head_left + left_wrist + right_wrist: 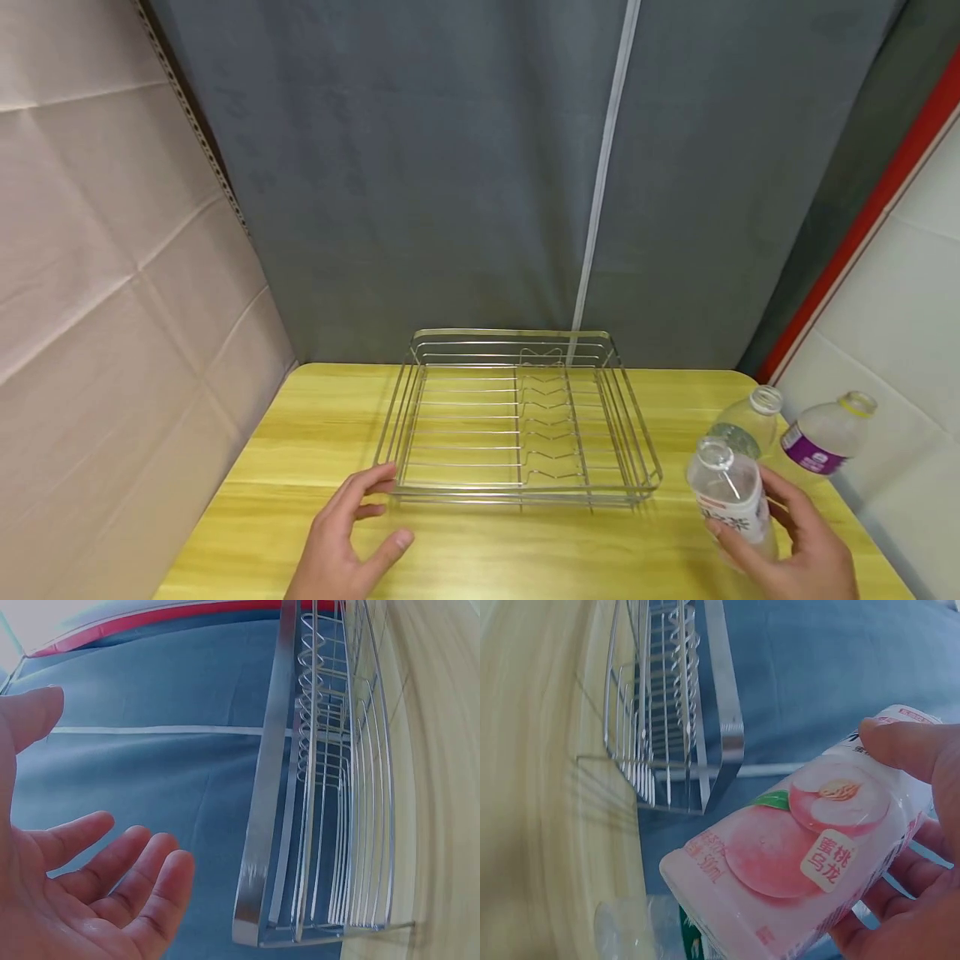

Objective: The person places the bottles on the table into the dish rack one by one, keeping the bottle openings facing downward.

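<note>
My right hand grips a clear plastic bottle, thumb on one side and fingers round the other. In the right wrist view the bottle's label shows pink peaches. No cap sits on its mouth. Close to the front left corner of a wire dish rack, my left hand has its fingers spread and holds nothing. In the left wrist view the fingers are loosely bent, apart from the rack's flat metal rim.
Behind the held bottle stand a clear bottle with a green label and a bottle with a purple label. The yellow wood-grain table meets a grey curtain at the back. White panels flank it left and right.
</note>
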A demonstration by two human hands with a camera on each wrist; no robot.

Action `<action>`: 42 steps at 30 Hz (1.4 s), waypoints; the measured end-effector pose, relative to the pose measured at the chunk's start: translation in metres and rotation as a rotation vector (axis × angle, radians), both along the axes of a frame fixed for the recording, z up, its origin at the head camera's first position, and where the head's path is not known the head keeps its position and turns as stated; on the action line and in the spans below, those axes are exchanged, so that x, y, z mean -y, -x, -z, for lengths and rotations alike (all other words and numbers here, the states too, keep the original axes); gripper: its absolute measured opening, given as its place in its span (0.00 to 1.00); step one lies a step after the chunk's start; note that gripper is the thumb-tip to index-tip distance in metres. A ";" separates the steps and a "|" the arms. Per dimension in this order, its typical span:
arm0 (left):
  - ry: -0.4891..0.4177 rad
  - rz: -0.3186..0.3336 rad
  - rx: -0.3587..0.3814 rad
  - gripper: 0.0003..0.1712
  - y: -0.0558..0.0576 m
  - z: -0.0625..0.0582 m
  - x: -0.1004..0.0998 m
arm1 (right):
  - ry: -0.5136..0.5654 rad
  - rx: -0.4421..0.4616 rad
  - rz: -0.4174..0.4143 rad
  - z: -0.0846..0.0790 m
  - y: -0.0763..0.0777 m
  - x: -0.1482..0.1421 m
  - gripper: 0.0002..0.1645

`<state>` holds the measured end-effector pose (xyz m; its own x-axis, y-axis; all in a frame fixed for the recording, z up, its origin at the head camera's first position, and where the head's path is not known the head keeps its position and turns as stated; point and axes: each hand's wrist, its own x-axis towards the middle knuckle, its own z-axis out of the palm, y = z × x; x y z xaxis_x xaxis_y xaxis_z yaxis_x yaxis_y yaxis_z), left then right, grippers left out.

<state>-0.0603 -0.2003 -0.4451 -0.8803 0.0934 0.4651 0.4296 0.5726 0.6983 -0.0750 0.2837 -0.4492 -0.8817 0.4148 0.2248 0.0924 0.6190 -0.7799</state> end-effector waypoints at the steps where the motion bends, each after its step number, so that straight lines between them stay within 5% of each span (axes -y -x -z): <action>1: 0.002 0.012 -0.006 0.40 0.001 0.000 -0.001 | -0.017 -0.028 -0.025 -0.001 0.000 0.003 0.56; 15: -0.011 0.088 -0.040 0.40 0.008 -0.007 -0.018 | -0.191 -0.362 -0.382 -0.018 0.002 0.038 0.59; 21: -0.005 0.118 -0.060 0.41 0.012 -0.014 -0.029 | -0.213 -0.352 -0.461 -0.022 0.006 0.051 0.56; 27: -0.032 0.165 -0.003 0.41 0.011 -0.022 -0.044 | -0.262 -0.414 -0.589 -0.022 0.010 0.062 0.57; 33: -0.041 0.249 -0.005 0.43 0.013 -0.029 -0.061 | -0.304 -0.378 -0.647 -0.025 0.013 0.074 0.55; 42: -0.086 0.359 0.019 0.47 0.018 -0.035 -0.083 | -0.410 -0.457 -0.761 -0.029 0.016 0.090 0.52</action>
<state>-0.0786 -0.1170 -0.4100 -0.8072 0.3589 0.4687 0.5790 0.3267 0.7470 -0.0912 0.1934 -0.4200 -0.6734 -0.4153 0.6116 -0.7017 0.6194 -0.3520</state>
